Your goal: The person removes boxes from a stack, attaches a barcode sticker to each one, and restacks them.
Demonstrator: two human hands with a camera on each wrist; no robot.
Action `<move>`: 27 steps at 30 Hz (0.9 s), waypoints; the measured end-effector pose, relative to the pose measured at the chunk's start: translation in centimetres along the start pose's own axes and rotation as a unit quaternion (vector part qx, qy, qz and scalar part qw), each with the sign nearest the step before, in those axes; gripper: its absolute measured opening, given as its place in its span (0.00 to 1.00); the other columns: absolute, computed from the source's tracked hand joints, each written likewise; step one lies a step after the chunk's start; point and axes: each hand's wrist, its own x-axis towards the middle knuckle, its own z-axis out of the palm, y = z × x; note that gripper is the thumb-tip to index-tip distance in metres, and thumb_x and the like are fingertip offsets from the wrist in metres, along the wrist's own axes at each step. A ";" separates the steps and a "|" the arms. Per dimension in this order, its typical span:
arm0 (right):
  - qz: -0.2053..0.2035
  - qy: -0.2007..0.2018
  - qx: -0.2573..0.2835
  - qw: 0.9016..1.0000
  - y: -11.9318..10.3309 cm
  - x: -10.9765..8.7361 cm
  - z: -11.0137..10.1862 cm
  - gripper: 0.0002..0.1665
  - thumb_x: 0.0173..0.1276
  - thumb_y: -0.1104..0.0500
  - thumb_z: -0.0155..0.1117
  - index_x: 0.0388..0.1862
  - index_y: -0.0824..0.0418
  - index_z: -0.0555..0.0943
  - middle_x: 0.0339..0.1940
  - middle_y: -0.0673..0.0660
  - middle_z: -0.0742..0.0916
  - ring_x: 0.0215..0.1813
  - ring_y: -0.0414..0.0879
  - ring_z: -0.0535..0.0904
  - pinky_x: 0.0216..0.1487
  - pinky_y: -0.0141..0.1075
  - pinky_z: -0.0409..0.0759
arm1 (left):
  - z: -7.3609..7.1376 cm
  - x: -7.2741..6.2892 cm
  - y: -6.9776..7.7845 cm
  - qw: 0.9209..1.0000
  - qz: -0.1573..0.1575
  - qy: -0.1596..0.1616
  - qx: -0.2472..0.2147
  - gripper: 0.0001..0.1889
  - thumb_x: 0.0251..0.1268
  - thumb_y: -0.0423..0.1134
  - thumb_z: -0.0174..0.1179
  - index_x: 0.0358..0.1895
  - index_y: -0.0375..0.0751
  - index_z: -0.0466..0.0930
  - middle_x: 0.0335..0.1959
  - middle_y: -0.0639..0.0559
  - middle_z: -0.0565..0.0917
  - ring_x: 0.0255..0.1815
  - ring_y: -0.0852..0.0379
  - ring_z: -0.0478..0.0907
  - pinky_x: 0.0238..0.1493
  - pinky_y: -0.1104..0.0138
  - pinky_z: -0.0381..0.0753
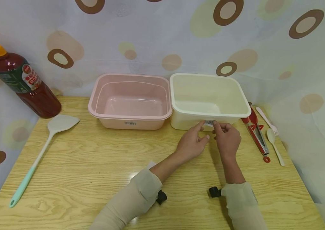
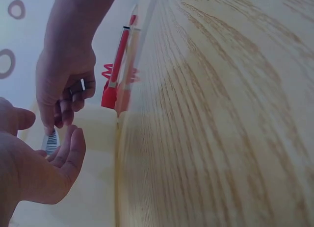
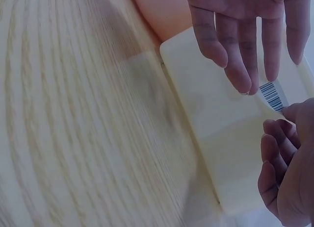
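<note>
A barcode label (image 3: 273, 96) sits on the front wall of the cream bin (image 1: 205, 114), one edge of it curving up from the plastic. At the label's right end my right hand (image 1: 227, 138) pinches it between thumb and forefinger. My left hand (image 1: 190, 143) reaches to the label's other end, its fingers fairly straight and a fingertip touching there. The right wrist view shows the left hand's fingers (image 3: 234, 72) stretched toward the label. In the left wrist view the right hand (image 2: 64, 85) partly covers the label (image 2: 51, 142).
Left of the cream bin stands a pink basin (image 1: 130, 119) with its own barcode label. A sauce bottle (image 1: 25, 83) and a long-handled turner (image 1: 40, 156) are at the left. Red tongs (image 1: 256, 134), a fork (image 1: 266, 119) and a spoon (image 1: 274, 145) lie at the right.
</note>
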 end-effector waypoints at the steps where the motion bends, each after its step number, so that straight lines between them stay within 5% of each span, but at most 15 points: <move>1: 0.001 -0.002 0.001 1.000 0.1 0.0 0.0 0.27 0.71 0.41 0.65 0.37 0.65 0.88 0.30 0.63 0.90 0.20 0.35 0.81 0.25 0.23 0.79 | 0.0 0.0 0.0 1.000 0.000 0.000 0.002 0.33 0.75 0.45 0.56 0.80 0.52 0.59 0.69 0.48 0.78 0.41 0.65 0.84 0.37 0.71 0.78; 9: 0.013 -0.026 -0.012 1.000 0.2 0.3 0.4 0.27 0.69 0.39 0.66 0.36 0.64 0.88 0.17 0.37 0.84 0.19 0.32 0.80 0.24 0.24 0.78 | -0.7 0.4 0.0 1.000 -0.006 -0.011 -0.009 0.30 0.76 0.45 0.55 0.79 0.53 0.62 0.67 0.47 0.79 0.43 0.61 0.84 0.36 0.71 0.77; 18: -0.017 -0.068 -0.076 0.995 -0.1 0.4 0.6 0.33 0.69 0.34 0.63 0.33 0.64 0.88 0.30 0.61 0.92 0.19 0.30 0.79 0.22 0.27 0.74 | -1.0 0.6 -0.4 0.999 -0.023 -0.019 -0.021 0.28 0.76 0.48 0.55 0.76 0.60 0.65 0.59 0.53 0.84 0.44 0.62 0.82 0.38 0.69 0.79; 27: -0.014 -0.091 -0.119 0.989 0.2 1.4 -0.2 0.37 0.67 0.29 0.62 0.35 0.63 0.90 0.31 0.61 0.92 0.20 0.32 0.80 0.24 0.27 0.74 | -1.6 0.6 -0.5 0.999 -0.027 -0.016 -0.035 0.26 0.76 0.46 0.56 0.75 0.58 0.67 0.55 0.52 0.86 0.33 0.64 0.79 0.33 0.69 0.77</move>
